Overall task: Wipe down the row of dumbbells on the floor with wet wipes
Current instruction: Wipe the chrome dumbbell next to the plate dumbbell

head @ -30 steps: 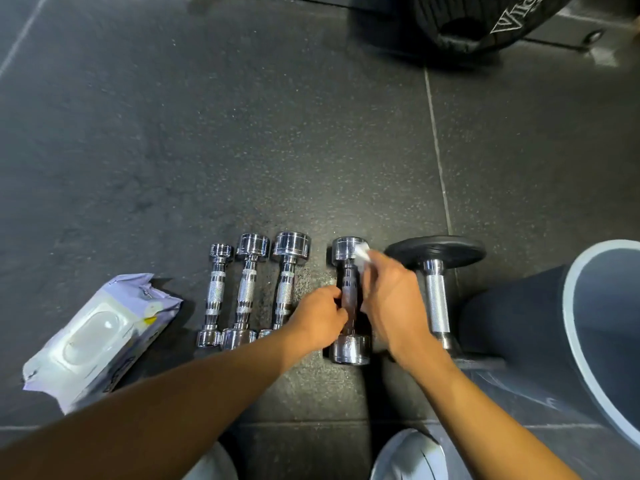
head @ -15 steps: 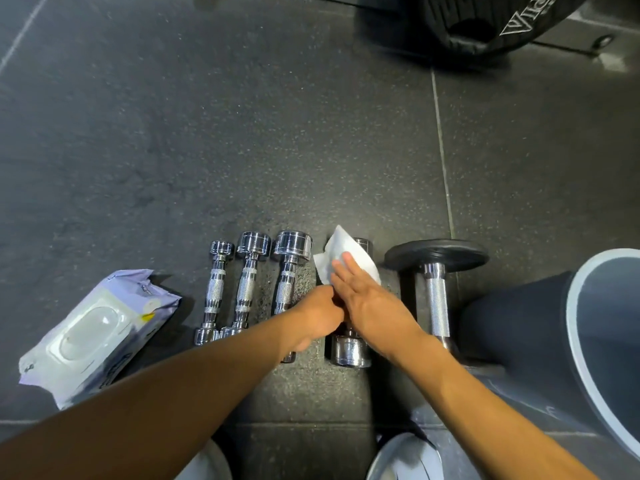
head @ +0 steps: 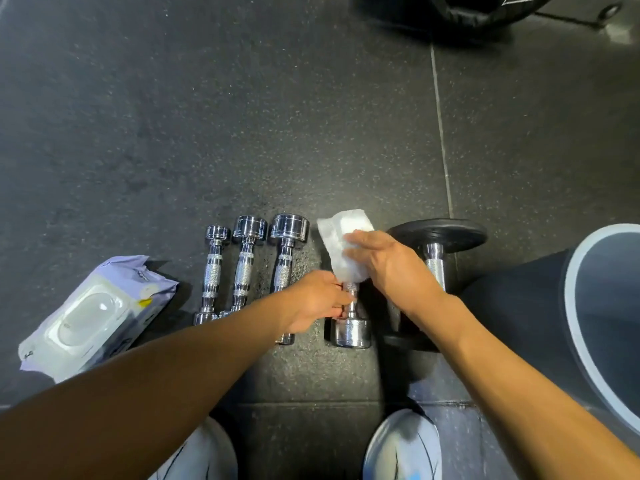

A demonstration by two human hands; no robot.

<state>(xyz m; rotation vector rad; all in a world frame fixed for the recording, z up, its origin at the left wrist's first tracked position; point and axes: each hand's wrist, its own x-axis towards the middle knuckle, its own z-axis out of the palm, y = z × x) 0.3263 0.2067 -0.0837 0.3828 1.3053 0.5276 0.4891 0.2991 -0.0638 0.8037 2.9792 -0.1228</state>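
Three small chrome dumbbells lie side by side on the dark floor. Right of them lies a fourth chrome dumbbell. My left hand grips its handle. My right hand holds a white wet wipe draped over that dumbbell's far end, which is hidden under the wipe. A larger dumbbell with black plates lies at the right end of the row, partly behind my right hand.
A pack of wet wipes lies on the floor at the left. My knee in dark fabric is at the right, my shoes at the bottom. A black piece of gym equipment sits at the top.
The wipe has gone from bunched at the fourth dumbbell's far head to spread out over that end. My right hand shifted right and up. My left hand kept hold of the handle.
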